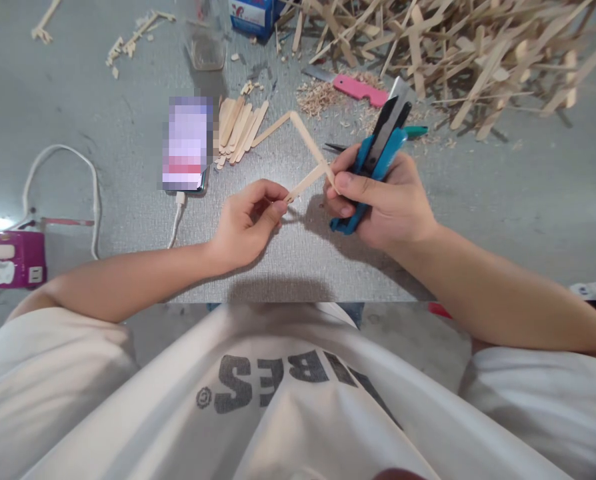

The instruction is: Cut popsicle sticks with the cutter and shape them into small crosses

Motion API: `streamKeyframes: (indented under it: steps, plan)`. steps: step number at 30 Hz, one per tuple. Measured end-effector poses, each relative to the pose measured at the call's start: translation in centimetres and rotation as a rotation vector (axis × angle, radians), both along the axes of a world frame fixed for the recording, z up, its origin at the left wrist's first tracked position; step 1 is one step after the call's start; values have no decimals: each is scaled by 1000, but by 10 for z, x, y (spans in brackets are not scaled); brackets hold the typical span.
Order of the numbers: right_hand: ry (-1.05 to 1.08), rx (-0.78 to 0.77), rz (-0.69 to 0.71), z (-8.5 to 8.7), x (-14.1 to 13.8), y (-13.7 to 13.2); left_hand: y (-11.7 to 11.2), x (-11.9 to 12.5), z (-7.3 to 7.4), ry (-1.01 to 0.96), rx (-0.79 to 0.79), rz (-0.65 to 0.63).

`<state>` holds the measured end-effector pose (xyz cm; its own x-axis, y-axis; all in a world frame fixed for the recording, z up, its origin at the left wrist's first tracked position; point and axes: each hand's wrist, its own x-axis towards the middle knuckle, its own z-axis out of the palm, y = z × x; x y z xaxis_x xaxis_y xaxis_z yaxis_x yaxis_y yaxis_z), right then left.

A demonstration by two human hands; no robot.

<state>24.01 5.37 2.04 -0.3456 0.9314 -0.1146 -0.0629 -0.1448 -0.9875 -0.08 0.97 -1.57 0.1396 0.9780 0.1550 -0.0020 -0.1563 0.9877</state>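
Pinching the joined sticks (pixel 307 138) by the near-left end in the left hand (pixel 248 223) and, beside clasped blue-handled cutters (pixel 389 155), in the right hand (pixel 395 203) by the near tip of the far-left-slanting middle stick (pixel 314 149).

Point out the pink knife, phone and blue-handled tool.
Pink knife (pixel 360 91), head view: on its handle.
Phone (pixel 188 143), head view: on its screen.
Blue-handled tool (pixel 389 155), head view: on one handle.
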Motion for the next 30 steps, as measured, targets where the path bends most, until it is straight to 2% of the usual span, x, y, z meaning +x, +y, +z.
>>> streamKeyframes:
  steps: [7,17,21,30]
  plan:
    - [76,-11,13,6,4,1,1,-1,-6,34,72,48]
    - [29,-9,-26,6,2,1,1,-2,-7,60,134,33]
    - [97,-37,-40,11,-1,1,1,-2,-7,50,188,21]
    - [155,-143,31,16,4,4,1,-2,-7,100,244,6]
